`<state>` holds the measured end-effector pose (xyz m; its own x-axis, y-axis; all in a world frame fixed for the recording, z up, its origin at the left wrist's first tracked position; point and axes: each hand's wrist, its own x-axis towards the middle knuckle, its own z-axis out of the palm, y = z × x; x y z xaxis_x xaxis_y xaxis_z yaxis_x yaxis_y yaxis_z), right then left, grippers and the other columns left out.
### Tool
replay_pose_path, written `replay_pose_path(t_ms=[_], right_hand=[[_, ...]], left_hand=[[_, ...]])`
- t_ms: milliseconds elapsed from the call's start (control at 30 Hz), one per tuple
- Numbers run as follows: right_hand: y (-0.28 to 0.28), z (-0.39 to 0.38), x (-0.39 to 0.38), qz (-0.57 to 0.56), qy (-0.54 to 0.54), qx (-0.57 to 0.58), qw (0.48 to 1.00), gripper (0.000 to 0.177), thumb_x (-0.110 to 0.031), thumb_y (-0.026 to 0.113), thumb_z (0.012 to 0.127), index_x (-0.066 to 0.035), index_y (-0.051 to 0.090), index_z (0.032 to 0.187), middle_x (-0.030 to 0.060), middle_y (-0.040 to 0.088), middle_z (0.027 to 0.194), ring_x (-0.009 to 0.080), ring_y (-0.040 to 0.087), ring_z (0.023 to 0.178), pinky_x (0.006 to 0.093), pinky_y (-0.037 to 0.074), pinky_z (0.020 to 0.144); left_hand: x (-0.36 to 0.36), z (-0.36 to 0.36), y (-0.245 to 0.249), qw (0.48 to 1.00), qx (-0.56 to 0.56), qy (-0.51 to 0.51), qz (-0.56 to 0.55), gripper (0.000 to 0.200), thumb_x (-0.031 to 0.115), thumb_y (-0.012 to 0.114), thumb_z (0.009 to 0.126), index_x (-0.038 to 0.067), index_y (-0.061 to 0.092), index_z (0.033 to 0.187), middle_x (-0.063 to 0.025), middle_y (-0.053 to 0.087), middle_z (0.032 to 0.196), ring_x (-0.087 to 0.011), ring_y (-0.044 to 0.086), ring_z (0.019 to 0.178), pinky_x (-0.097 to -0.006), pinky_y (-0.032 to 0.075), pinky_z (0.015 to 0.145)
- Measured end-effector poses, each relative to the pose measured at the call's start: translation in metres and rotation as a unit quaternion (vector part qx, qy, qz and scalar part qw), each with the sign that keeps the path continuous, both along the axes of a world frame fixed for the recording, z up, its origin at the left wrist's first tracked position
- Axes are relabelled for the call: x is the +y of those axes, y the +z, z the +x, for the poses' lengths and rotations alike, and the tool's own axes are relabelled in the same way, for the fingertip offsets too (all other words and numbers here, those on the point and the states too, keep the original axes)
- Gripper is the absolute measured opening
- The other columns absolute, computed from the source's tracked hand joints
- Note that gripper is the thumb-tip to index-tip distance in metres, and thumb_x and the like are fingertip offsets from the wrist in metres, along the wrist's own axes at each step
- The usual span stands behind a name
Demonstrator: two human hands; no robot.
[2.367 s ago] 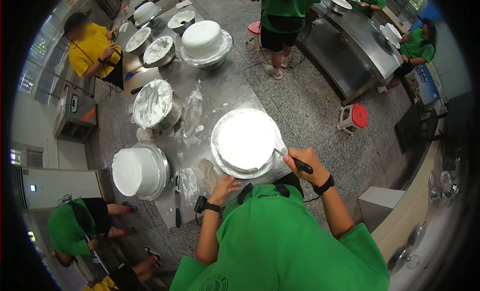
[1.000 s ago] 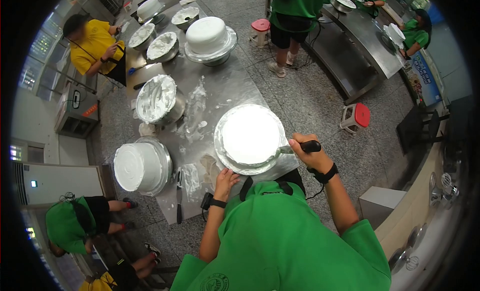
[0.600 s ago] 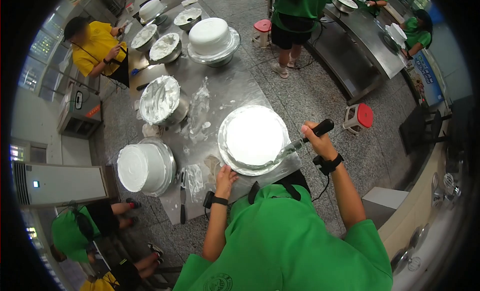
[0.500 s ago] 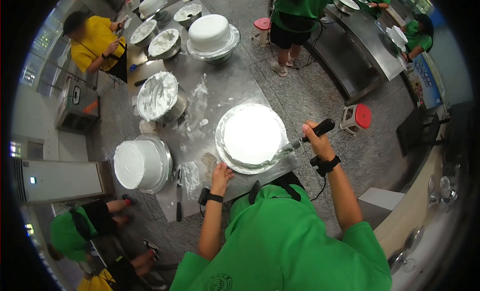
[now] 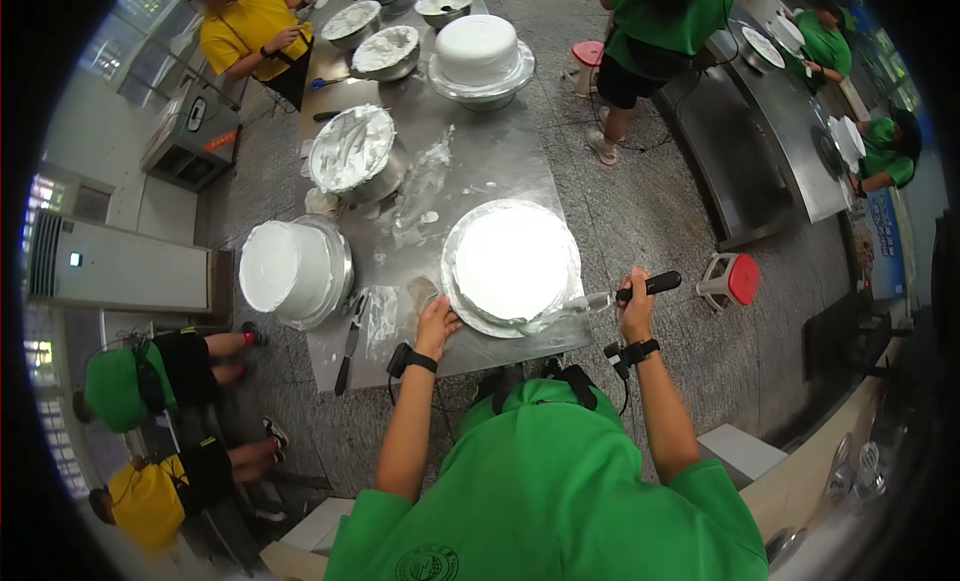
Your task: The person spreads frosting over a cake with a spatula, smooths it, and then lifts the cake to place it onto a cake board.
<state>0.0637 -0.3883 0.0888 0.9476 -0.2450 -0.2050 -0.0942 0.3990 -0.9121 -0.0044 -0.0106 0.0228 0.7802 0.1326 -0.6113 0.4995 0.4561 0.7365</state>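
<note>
A round white frosted cake (image 5: 512, 266) sits on a turntable (image 5: 567, 239) near the table's front edge; glare washes out its top. My right hand (image 5: 636, 303) is closed round the black handle of an icing spatula (image 5: 592, 302). Its blade reaches left to the cake's front lower edge, with cream on it. At the turntable's near left rim, my left hand (image 5: 436, 326) touches the edge with fingers partly spread. A crumpled cloth (image 5: 422, 293) lies beside that hand. Another spatula with a black handle (image 5: 345, 366) rests further left on the table.
A second frosted cake (image 5: 275, 269) stands at the table's left edge, a third (image 5: 477, 51) further back. Several metal bowls of cream, one nearby (image 5: 355, 153), line the left side. Smears of cream mark the steel table (image 5: 500, 161). A red stool (image 5: 740, 279) stands right; other people work around.
The view has shifted, so the far table sits higher. My right hand and the spatula have come lower round the cake, toward its front. My left hand stays at the rim.
</note>
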Motion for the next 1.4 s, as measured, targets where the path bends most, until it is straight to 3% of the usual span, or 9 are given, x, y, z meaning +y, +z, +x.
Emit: replay_pose_path(t_ms=[167, 300, 633, 833, 900, 1200, 1333, 1367, 1400], right_hand=[[-0.014, 0.004, 0.009, 0.044, -0.009, 0.014, 0.999, 0.028, -0.029, 0.053, 0.097, -0.013, 0.044, 0.076, -0.0007, 0.045, 0.063, 0.0083, 0.038, 0.048, 0.0235, 0.032, 0.044], [-0.010, 0.007, 0.012, 0.065, -0.025, 0.036, 0.997, 0.029, -0.030, 0.055, 0.096, -0.013, 0.043, 0.075, 0.0001, 0.045, 0.062, 0.0087, 0.038, 0.048, 0.0239, 0.032, 0.043], [0.004, 0.024, 0.018, 0.087, 0.019, 0.018, 0.996, 0.028, -0.028, 0.055, 0.096, -0.013, 0.044, 0.075, -0.0002, 0.045, 0.061, 0.0089, 0.037, 0.047, 0.0246, 0.034, 0.047], [0.013, 0.030, 0.029, 0.133, 0.025, 0.027, 0.990, 0.030, -0.028, 0.055, 0.096, -0.014, 0.044, 0.073, -0.0009, 0.042, 0.059, 0.0082, 0.035, 0.045, 0.0242, 0.029, 0.043], [0.021, 0.029, 0.027, 0.269, 0.034, 0.068, 0.960, 0.029, -0.028, 0.055, 0.096, -0.015, 0.045, 0.073, -0.0018, 0.041, 0.058, 0.0069, 0.032, 0.043, 0.0235, 0.025, 0.039], [0.076, 0.026, 0.029, 0.318, 0.006, 0.042, 0.947, 0.031, -0.036, 0.053, 0.098, -0.015, 0.046, 0.076, -0.0015, 0.042, 0.059, 0.0076, 0.032, 0.043, 0.0236, 0.028, 0.042], [0.097, -0.002, 0.045, 0.297, -0.042, 0.058, 0.952, 0.029, -0.037, 0.053, 0.099, -0.015, 0.051, 0.080, -0.0011, 0.047, 0.062, 0.0099, 0.041, 0.047, 0.0234, 0.035, 0.047], [0.100, -0.013, 0.049, 0.266, -0.012, 0.008, 0.964, 0.030, -0.039, 0.052, 0.100, -0.014, 0.053, 0.083, 0.0006, 0.051, 0.065, 0.0132, 0.047, 0.051, 0.0244, 0.039, 0.051], [0.102, -0.024, 0.053, 0.266, -0.011, 0.006, 0.964, 0.030, -0.039, 0.052, 0.100, -0.014, 0.053, 0.083, 0.0006, 0.051, 0.065, 0.0132, 0.047, 0.051, 0.0244, 0.039, 0.051]], left_hand=[[0.000, -0.003, 0.004, 0.999, 0.018, -0.026, -0.012, 0.028, 0.030, 0.050, 0.101, 0.010, 0.056, 0.120, 0.0039, 0.061, 0.098, -0.0074, 0.057, 0.080, -0.0262, 0.053, 0.072], [-0.005, -0.010, 0.002, 1.000, 0.014, -0.014, -0.023, 0.032, 0.029, 0.052, 0.101, 0.008, 0.055, 0.124, 0.0014, 0.062, 0.100, -0.0092, 0.058, 0.081, -0.0275, 0.053, 0.073], [-0.011, -0.025, -0.012, 0.998, 0.007, -0.006, -0.066, 0.031, 0.032, 0.053, 0.100, 0.012, 0.053, 0.123, 0.0005, 0.060, 0.105, -0.0128, 0.058, 0.088, -0.0311, 0.052, 0.075], [-0.012, -0.029, -0.017, 0.997, -0.001, -0.008, -0.073, 0.032, 0.032, 0.055, 0.099, 0.012, 0.052, 0.124, 0.0001, 0.060, 0.106, -0.0138, 0.059, 0.091, -0.0312, 0.052, 0.076], [-0.013, -0.031, -0.017, 0.997, -0.006, -0.010, -0.077, 0.032, 0.031, 0.055, 0.100, 0.012, 0.051, 0.125, -0.0003, 0.060, 0.107, -0.0148, 0.060, 0.092, -0.0311, 0.052, 0.076], [-0.028, -0.042, -0.004, 0.995, -0.008, -0.034, -0.090, 0.032, 0.032, 0.052, 0.101, 0.009, 0.050, 0.123, -0.0053, 0.060, 0.113, -0.0182, 0.063, 0.094, -0.0305, 0.053, 0.077], [-0.026, -0.054, -0.002, 0.988, 0.068, -0.096, 0.104, 0.038, 0.038, 0.049, 0.101, 0.007, 0.055, 0.122, -0.0038, 0.064, 0.105, -0.0154, 0.063, 0.088, -0.0279, 0.048, 0.073], [-0.023, -0.059, -0.007, 0.972, 0.085, -0.135, 0.172, 0.039, 0.039, 0.048, 0.100, 0.006, 0.058, 0.119, -0.0031, 0.065, 0.100, -0.0137, 0.063, 0.084, -0.0266, 0.048, 0.072], [-0.024, -0.061, 0.001, 0.972, 0.083, -0.135, 0.171, 0.039, 0.039, 0.048, 0.100, 0.006, 0.058, 0.119, -0.0031, 0.065, 0.100, -0.0137, 0.063, 0.084, -0.0266, 0.048, 0.072]])
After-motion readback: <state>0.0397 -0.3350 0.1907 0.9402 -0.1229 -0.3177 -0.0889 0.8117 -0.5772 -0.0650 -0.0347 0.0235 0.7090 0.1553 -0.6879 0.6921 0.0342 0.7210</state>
